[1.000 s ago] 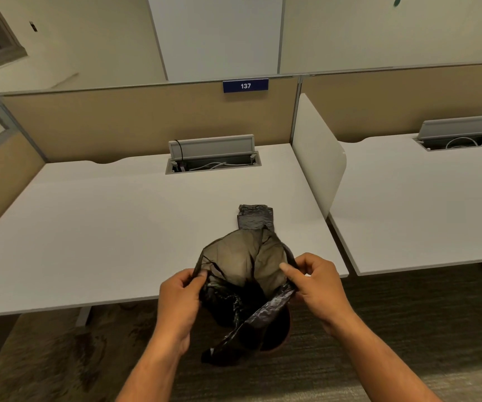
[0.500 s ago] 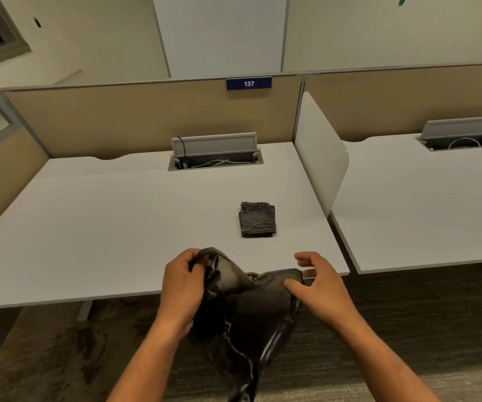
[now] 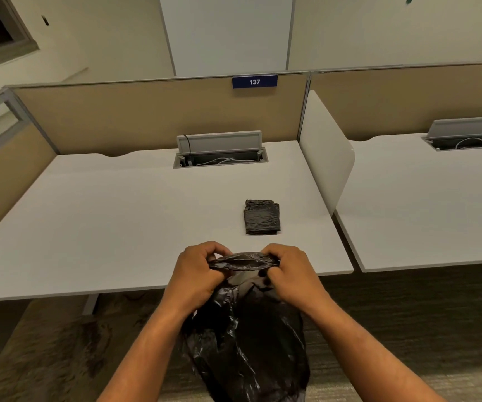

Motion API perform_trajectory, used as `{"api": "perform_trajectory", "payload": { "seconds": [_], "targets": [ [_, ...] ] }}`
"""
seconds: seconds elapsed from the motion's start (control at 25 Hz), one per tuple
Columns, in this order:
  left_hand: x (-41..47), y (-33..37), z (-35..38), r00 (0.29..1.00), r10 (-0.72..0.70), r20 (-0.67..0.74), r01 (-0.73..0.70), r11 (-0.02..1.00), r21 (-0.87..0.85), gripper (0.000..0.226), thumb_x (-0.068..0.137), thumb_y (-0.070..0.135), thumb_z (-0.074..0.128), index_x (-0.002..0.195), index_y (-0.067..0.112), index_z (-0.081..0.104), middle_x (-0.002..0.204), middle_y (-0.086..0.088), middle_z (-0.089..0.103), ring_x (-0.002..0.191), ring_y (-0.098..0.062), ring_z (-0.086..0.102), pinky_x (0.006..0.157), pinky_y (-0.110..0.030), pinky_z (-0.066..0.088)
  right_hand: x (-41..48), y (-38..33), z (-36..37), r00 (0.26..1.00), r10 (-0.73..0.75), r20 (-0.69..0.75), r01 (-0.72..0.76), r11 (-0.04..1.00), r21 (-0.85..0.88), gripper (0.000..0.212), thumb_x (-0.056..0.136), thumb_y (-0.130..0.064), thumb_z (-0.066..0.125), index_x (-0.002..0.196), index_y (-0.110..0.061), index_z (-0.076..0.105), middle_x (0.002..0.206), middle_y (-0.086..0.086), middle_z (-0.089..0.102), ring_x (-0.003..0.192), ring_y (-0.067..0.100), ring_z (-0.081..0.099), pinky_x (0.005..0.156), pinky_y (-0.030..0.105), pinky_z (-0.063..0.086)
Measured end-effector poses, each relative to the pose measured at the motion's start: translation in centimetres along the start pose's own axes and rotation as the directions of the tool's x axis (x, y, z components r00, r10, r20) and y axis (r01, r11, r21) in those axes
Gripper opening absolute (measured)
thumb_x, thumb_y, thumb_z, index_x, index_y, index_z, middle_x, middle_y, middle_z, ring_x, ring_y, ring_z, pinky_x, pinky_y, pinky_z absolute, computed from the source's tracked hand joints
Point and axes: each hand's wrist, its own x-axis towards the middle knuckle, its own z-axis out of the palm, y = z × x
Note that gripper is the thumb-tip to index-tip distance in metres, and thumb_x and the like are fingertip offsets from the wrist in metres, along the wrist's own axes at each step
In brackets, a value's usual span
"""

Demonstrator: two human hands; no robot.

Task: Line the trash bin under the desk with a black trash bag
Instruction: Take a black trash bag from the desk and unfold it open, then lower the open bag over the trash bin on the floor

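Head: trash bag [image 3: 245,343] mouth pinched between fingers [image 3: 219,271] (both hands).

Two bare forearms, no sleeves; left grip [image 3: 197,272], right grip [image 3: 290,271], ringless

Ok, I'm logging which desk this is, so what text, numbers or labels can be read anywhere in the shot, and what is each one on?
"137": white digits on a blue plate fixed at the top edge of the tan partition behind the desk.
Nothing else readable: no print shows on the black trash bag held in the left hand and right hand, nor on the folded bag lying on the desk.
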Motion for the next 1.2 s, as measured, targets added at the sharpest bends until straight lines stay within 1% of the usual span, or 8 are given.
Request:
{"api": "perform_trajectory", "payload": {
  "seconds": [0.28,0.52,0.64,0.76,0.88,1.0,1.12,1.2],
  "targets": [
    [-1.0,-3.7,-2.4,0.995,-0.104,-0.003,0.1,0.952,0.29,0.046,0.079,-0.003,0.075,0.084,0.041,0.069,0.067,0.007,0.064,0.058,-0.011,0.06,0.046,-0.014,0.044,-0.5,2.6,-1.1,0.991,0.075,-0.112,-0.074,0.997,0.015,0.03,0.094,-0.001,0.056,0.098,-0.028,0.07,0.089,-0.01,0.072,0.085,0.004,0.066,0.07,0.022,0.048],
    [-1.9,-6.2,-3.8,0.977,-0.187,-0.1,0.21,0.921,0.327,0.036,0.086,-0.004,0.071,0.089,0.031,0.073,0.076,0.007,0.059,0.072,-0.008,0.057,0.058,-0.022,0.04,-2.1,6.1,-1.3,0.965,0.192,-0.181,-0.196,0.981,-0.002,0.038,0.094,0.003,0.053,0.087,-0.033,0.064,0.083,-0.013,0.068,0.078,0.0,0.064,0.059,0.013,0.041],
    [-1.9,-6.8,-4.3,0.946,-0.244,-0.214,0.299,0.912,0.281,0.035,0.087,-0.01,0.067,0.097,0.022,0.078,0.096,-0.005,0.071,0.099,-0.025,0.07,0.076,-0.031,0.052,-2.7,7.4,-1.3,0.948,0.25,-0.199,-0.253,0.967,0.007,0.043,0.093,0.005,0.054,0.082,-0.036,0.062,0.081,-0.01,0.07,0.075,0.003,0.066,0.052,0.011,0.046],
    [-1.9,-7.0,-5.2,0.903,-0.243,-0.354,0.331,0.919,0.215,0.037,0.09,-0.013,0.062,0.108,0.015,0.078,0.115,-0.014,0.074,0.115,-0.034,0.07,0.089,-0.04,0.054,-3.2,8.2,-1.3,0.945,0.295,-0.141,-0.31,0.945,-0.101,0.039,0.093,-0.001,0.056,0.085,-0.039,0.061,0.085,-0.009,0.072,0.078,0.009,0.068,0.065,0.025,0.054],
    [-1.8,-6.4,-5.2,0.93,-0.179,-0.32,0.252,0.946,0.204,0.042,0.09,-0.013,0.061,0.102,0.026,0.074,0.102,0.002,0.072,0.103,-0.024,0.071,0.085,-0.032,0.054,-3.5,8.1,-0.8,0.942,0.327,-0.072,-0.334,0.921,-0.201,0.02,0.095,-0.021,0.063,0.107,-0.037,0.063,0.112,-0.004,0.074,0.089,0.007,0.068,0.086,0.04,0.061],
    [-1.9,-5.1,-4.0,0.986,-0.05,-0.159,0.092,0.959,0.268,0.04,0.089,-0.005,0.065,0.098,0.032,0.077,0.091,0.014,0.07,0.077,0.003,0.063,0.068,-0.013,0.045,-3.7,6.2,0.4,0.985,0.165,-0.059,-0.174,0.958,-0.227,0.073,0.084,-0.047,0.068,0.152,-0.037,0.042,0.153,-0.008,0.051,0.137,0.015,0.052,0.119,0.051,0.037],
    [-1.8,-3.9,-2.6,0.997,0.052,-0.057,-0.033,0.957,0.289,0.036,0.088,0.0,0.068,0.101,0.029,0.085,0.092,0.018,0.073,0.082,0.015,0.059,0.072,-0.001,0.039,-3.5,3.2,3.2,0.993,-0.121,0.0,0.117,0.954,-0.278,0.094,0.08,-0.07,0.061,0.161,-0.039,0.024,0.166,-0.009,0.039,0.151,0.014,0.036,0.121,0.047,0.027],
    [-1.7,-3.2,-2.1,0.996,0.085,-0.031,-0.073,0.957,0.28,0.033,0.089,0.003,0.07,0.101,0.03,0.086,0.092,0.021,0.074,0.083,0.013,0.062,0.073,-0.003,0.041,-3.0,1.6,5.9,0.984,-0.134,0.121,0.167,0.927,-0.336,0.1,0.08,-0.08,0.054,0.163,-0.035,0.023,0.167,-0.005,0.04,0.152,0.019,0.037,0.123,0.049,0.029]
  ]
}}
